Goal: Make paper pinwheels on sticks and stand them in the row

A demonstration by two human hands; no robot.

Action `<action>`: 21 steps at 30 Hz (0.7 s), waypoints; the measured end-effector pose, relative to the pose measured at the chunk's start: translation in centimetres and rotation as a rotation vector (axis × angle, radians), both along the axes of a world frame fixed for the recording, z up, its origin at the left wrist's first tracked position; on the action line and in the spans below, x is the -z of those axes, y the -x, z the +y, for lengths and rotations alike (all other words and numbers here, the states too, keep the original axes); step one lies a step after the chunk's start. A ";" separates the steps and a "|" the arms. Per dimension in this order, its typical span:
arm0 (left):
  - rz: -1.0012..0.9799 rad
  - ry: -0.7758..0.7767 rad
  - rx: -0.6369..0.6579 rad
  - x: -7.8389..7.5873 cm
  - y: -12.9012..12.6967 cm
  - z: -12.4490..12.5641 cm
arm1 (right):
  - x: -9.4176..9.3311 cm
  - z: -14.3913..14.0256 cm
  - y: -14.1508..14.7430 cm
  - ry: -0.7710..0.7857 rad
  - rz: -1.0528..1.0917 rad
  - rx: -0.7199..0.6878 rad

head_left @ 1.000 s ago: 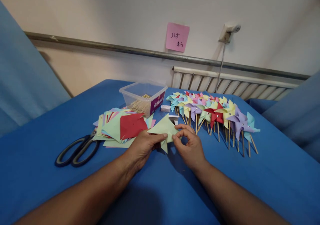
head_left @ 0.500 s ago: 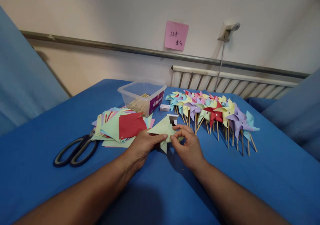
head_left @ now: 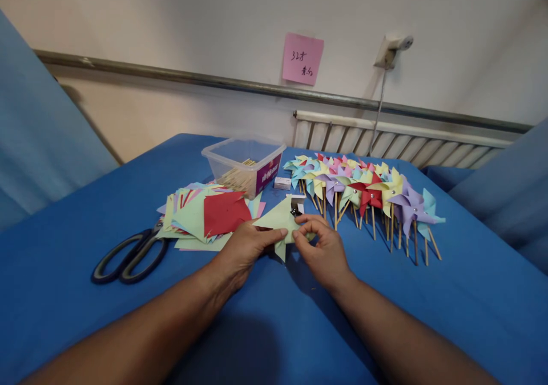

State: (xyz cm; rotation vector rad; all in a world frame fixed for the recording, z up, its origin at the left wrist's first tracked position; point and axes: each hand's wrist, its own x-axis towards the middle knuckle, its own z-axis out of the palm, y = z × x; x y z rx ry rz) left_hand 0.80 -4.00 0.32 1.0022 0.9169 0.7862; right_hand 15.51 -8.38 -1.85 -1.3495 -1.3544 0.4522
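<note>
A pale green cut paper square (head_left: 277, 219) is pinched between both hands just above the blue table. My left hand (head_left: 244, 251) grips its left side with thumb on top. My right hand (head_left: 322, 248) holds a folded corner of the same sheet at its right side, fingers curled over it. Behind the sheet stands a small white box (head_left: 296, 201).
A pile of coloured paper squares (head_left: 205, 215) with a red one on top lies to the left, black scissors (head_left: 128, 256) beside it. A clear plastic box of wooden sticks (head_left: 244, 165) stands behind. Several finished paper pinwheels on sticks (head_left: 368, 193) lie at the right.
My right hand's fingers have curled a corner of the green sheet further inward. The left hand has stayed in place.
</note>
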 end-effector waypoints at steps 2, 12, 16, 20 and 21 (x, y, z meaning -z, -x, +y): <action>0.014 -0.006 -0.003 0.1 0.0 0.0 | 0.0 0.0 0.0 0.007 0.005 -0.010; 0.195 -0.016 0.155 -1.5 0.8 0.3 | -0.5 0.5 -1.7 0.123 0.451 -0.088; 0.375 -0.102 0.298 -2.2 1.0 0.1 | -1.3 0.4 -2.5 0.152 0.326 -0.273; 0.406 -0.220 0.492 -2.3 1.2 -0.1 | -1.2 -0.2 -2.2 0.304 0.188 -0.523; 0.417 -0.244 0.523 -2.4 1.2 -0.1 | -1.0 -0.3 -2.1 0.337 0.166 -0.547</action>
